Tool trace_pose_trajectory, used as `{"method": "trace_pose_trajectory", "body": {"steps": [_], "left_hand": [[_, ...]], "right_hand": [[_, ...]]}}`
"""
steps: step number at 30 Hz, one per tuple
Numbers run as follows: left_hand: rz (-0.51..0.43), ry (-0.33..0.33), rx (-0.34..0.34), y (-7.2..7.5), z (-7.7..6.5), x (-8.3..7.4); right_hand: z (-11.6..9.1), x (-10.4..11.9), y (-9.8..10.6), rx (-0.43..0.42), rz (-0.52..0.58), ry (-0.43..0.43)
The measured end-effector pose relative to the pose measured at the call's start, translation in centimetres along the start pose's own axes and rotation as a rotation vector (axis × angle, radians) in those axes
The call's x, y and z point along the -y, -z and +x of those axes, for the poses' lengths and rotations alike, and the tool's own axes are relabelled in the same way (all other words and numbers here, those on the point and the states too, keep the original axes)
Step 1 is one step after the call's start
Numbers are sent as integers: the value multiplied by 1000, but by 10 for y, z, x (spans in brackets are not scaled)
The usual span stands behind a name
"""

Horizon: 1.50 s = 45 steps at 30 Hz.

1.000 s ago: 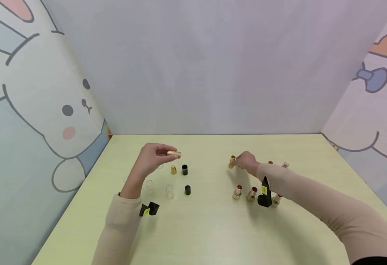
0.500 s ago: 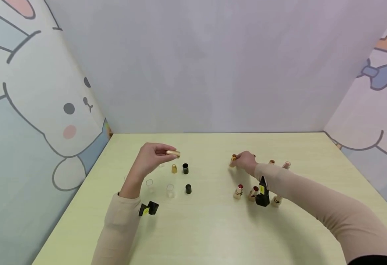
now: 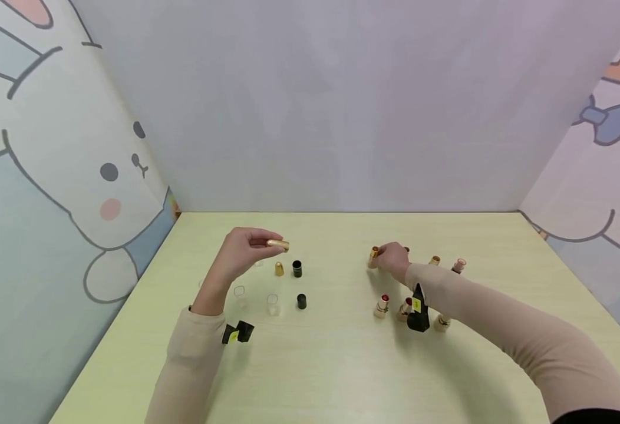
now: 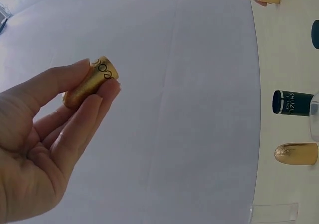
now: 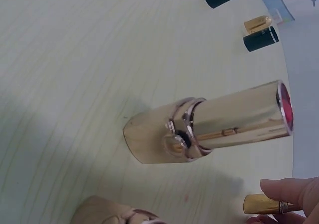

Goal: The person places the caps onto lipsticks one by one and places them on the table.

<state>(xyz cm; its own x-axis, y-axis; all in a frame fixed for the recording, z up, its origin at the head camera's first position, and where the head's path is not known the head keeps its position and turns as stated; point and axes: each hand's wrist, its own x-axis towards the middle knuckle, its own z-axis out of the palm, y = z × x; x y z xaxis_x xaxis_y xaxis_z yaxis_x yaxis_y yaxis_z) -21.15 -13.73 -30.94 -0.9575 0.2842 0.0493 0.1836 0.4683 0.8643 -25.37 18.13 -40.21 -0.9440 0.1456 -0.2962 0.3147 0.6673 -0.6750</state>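
compared with a second ago, little differs: the left hand (image 3: 246,246) is in the same spot, raised over the table (image 3: 331,359), with thumb and fingers clamped on a gold cap (image 4: 89,84) that tilts and bears dark lettering. the right hand (image 3: 393,259) is also at the same place, thumb and fingers pinching a gold lipstick (image 3: 372,258) that stands upright near the back of the table. what does shift is the right sleeve (image 3: 464,294), now slightly further left with its wrist camera (image 3: 418,312); the tip of a lipstick just beyond the right hand shows now, while a second ago it was hidden. the two hands are well apart.

by count, two gold caps show: the one in the left hand and a second gold cap (image 3: 279,269) standing below it. there are two black caps (image 3: 297,269), one behind the other, and at least four clear caps (image 3: 273,305), some partly covered by the left hand and arm.

on the right, seven lipsticks are visible: the pinched one with three others in the back row (image 3: 435,260), and three in the front row (image 3: 381,307), partly behind the wrist camera and sleeve.
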Motion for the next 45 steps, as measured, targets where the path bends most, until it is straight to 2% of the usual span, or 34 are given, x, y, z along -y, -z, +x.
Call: {"method": "trace_pose_trajectory", "body": {"steps": [12,19,24,31,37,40,42,45], "left_hand": [[8,19,-5,-4,1,-2],[8,18,-4,-7,5,-3],[1,-3,7,-10,7,-3],[-17,-12,6,-15,11,-6],[-61,-44,9,-22,15,-11],[-87,-71,20,-26,16,-15],[-111,-89,25,-29,16,-18],[-147,-112,36,-33,17,-22]], "right_hand": [[-1,-4,-4,-29,17,25],[-8,-4,0,-24,21,93],[-23,4,10,-8,49,183],[-45,23,32,85,205,250],[-60,36,50,50,227,384],[-67,40,56,55,291,413],[-74,42,58,69,336,427],[-88,43,55,80,341,473]]}}
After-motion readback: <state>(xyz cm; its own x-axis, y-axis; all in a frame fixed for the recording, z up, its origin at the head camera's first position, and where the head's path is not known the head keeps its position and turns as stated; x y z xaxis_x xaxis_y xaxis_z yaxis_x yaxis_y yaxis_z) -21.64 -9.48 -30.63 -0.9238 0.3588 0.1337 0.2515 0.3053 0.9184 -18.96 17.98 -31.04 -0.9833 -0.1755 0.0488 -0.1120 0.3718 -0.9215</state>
